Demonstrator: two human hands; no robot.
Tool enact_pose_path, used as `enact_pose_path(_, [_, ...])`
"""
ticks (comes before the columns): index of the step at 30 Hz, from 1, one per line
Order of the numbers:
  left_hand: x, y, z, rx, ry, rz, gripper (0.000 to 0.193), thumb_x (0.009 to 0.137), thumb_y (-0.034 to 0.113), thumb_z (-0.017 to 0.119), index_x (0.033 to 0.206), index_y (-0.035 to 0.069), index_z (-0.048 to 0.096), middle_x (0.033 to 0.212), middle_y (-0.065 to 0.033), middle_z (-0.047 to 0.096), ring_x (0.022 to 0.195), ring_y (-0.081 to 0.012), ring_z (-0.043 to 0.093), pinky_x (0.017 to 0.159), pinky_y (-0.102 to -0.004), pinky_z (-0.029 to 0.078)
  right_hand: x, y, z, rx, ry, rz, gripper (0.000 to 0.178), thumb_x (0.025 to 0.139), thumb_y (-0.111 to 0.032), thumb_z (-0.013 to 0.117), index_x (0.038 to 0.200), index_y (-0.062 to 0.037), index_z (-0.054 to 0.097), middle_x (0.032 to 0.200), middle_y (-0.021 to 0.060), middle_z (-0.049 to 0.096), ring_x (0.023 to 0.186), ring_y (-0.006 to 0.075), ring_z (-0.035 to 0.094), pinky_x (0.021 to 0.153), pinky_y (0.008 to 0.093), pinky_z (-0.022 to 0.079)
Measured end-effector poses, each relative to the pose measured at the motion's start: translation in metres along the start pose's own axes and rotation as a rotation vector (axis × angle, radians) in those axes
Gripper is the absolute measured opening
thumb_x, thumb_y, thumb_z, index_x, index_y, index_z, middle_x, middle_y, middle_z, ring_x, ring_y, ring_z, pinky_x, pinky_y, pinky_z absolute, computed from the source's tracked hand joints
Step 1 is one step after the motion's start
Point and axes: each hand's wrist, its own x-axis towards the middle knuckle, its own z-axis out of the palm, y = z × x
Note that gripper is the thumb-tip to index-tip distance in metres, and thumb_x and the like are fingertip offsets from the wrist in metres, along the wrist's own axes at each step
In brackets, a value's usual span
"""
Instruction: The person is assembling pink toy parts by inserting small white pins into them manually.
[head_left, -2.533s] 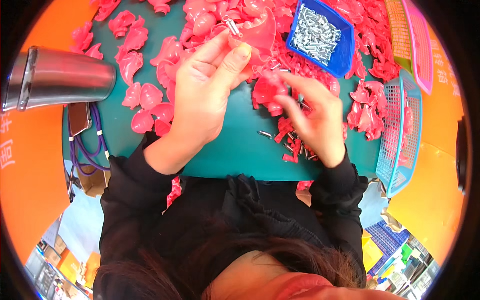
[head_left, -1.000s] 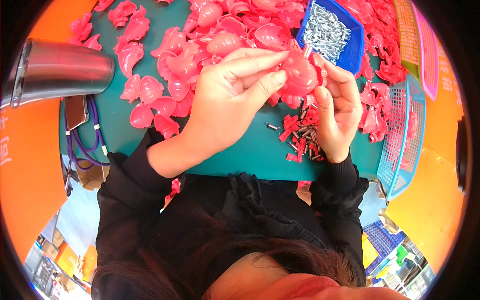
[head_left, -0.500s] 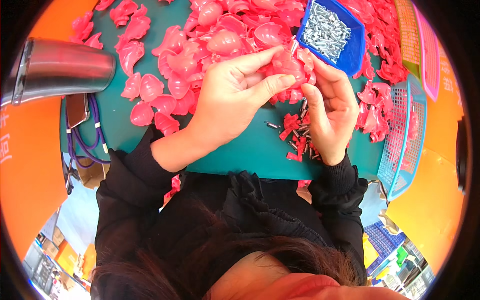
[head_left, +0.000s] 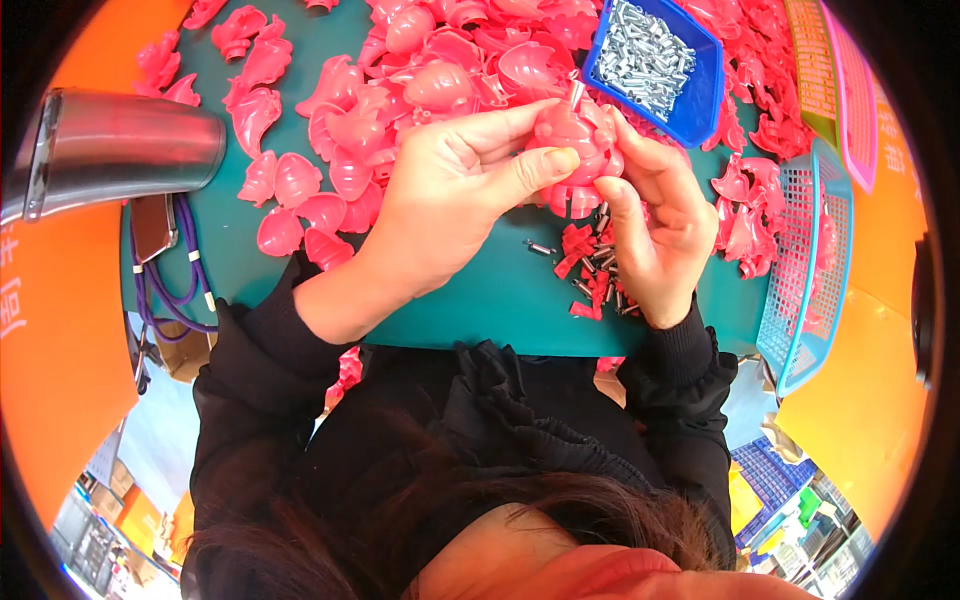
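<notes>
Both my hands grip one rounded red plastic figure (head_left: pixel 572 140) above the green table. My left hand (head_left: pixel 455 190) pinches its left side between thumb and fingers. My right hand (head_left: pixel 660 205) curls round the right side, thumb low and fingers higher up. A thin metal pin (head_left: pixel 576 92) sticks up from the figure's top. Behind it lies a heap of loose red plastic shells (head_left: pixel 440 88). Beneath my right hand is a small pile of red bits and dark metal pins (head_left: pixel 598 262). The figure's far side is hidden.
A blue tray (head_left: pixel 712 95) of silvery metal pins stands beyond my right hand. At the right edge are a light-blue basket (head_left: pixel 818 270) and a pink basket (head_left: pixel 855 110). A steel tumbler (head_left: pixel 130 150) lies at the left, near a phone (head_left: pixel 154 228) with a purple cord.
The red figure has turned slightly in my fingers, and more of its lower part shows between my hands. Both hands keep their grip.
</notes>
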Motion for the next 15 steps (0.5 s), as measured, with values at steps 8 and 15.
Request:
enact_pose_path(8, [0.002, -0.005, -0.001, 0.070, 0.029, 0.040, 0.039, 0.088, 0.007, 0.060, 0.122, -0.008, 0.050, 0.105, -0.0071, 0.062, 0.089, -0.0100, 0.060, 0.081, -0.0231, 0.049, 0.001, -0.005, 0.005, -0.062, 0.084, -0.033, 0.034, 0.081, 0.005, 0.062, 0.114, 0.0066, 0.053, 0.116, 0.0177, 0.060, 0.104, 0.0193, 0.060, 0.087, 0.0279, 0.048])
enact_pose_path(15, [0.006, -0.013, -0.005, 0.143, 0.060, 0.053, 0.042, 0.086, 0.006, 0.063, 0.122, -0.008, 0.049, 0.105, -0.0078, 0.062, 0.091, -0.0096, 0.059, 0.079, -0.0229, 0.049, 0.002, 0.000, 0.008, -0.057, 0.048, -0.021, 0.034, 0.079, 0.005, 0.065, 0.112, 0.0054, 0.055, 0.113, 0.0168, 0.062, 0.102, 0.0188, 0.062, 0.083, 0.0276, 0.051])
